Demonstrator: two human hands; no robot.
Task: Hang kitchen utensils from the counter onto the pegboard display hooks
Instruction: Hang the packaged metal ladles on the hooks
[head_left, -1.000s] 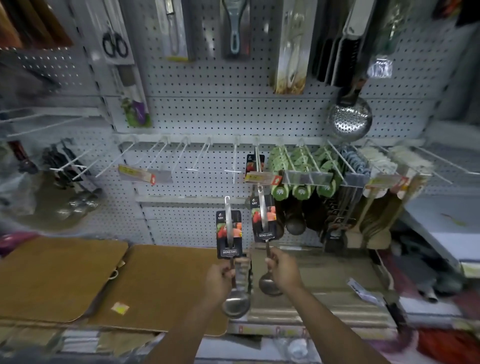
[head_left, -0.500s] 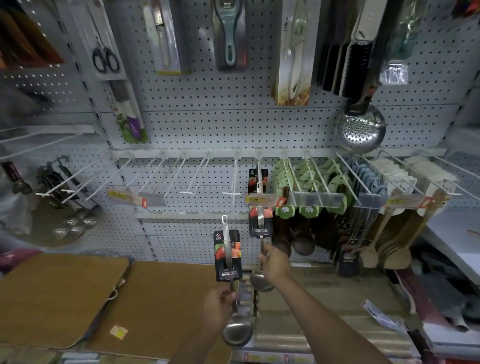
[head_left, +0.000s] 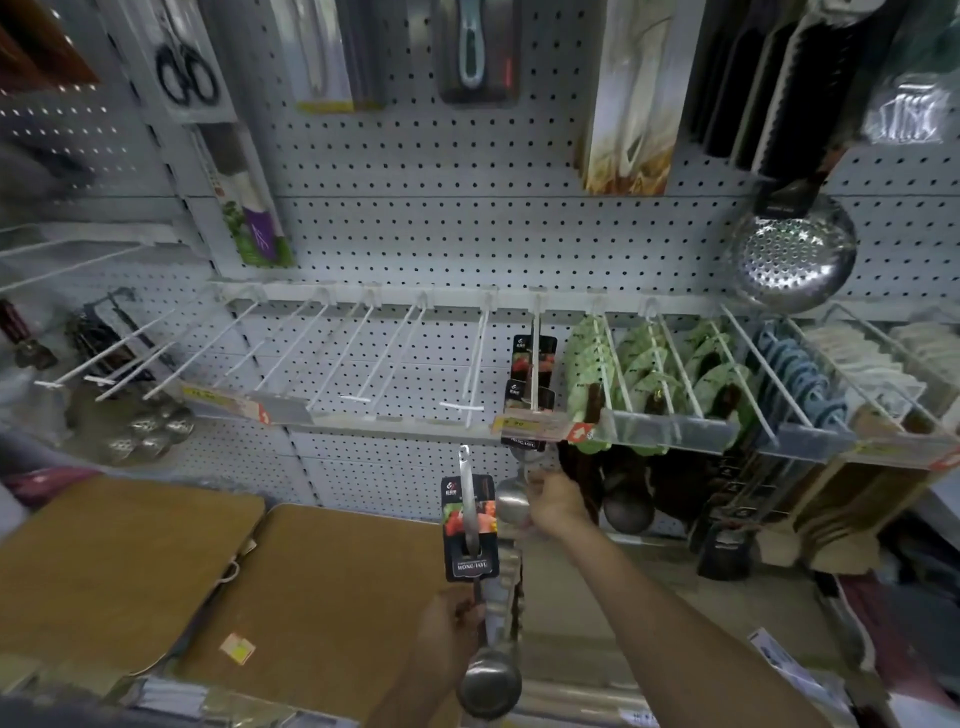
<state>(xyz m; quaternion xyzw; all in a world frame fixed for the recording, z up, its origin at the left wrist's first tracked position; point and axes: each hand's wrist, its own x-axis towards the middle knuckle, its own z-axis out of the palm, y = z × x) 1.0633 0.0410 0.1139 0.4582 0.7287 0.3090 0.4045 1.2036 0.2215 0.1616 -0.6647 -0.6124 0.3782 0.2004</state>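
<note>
My left hand grips the stem of a steel ladle with a black card label, held upright, bowl down near the counter edge. My right hand holds the lower stem of a second ladle whose labelled top sits on a white pegboard hook; its bowl shows just left of my fingers. Another labelled ladle card hangs further back on the same hook. Empty white hooks run along the rail to the left.
Two brown cutting boards lie on the counter at left. Green-handled utensils, blue items and wooden spatulas fill the hooks to the right. A perforated skimmer hangs above right. Scissors, knives and peelers hang on the upper pegboard.
My right hand has lifted its ladle up and back until its top sits on the hook behind the price tag. The left hand with its ladle has dropped lower in view.
</note>
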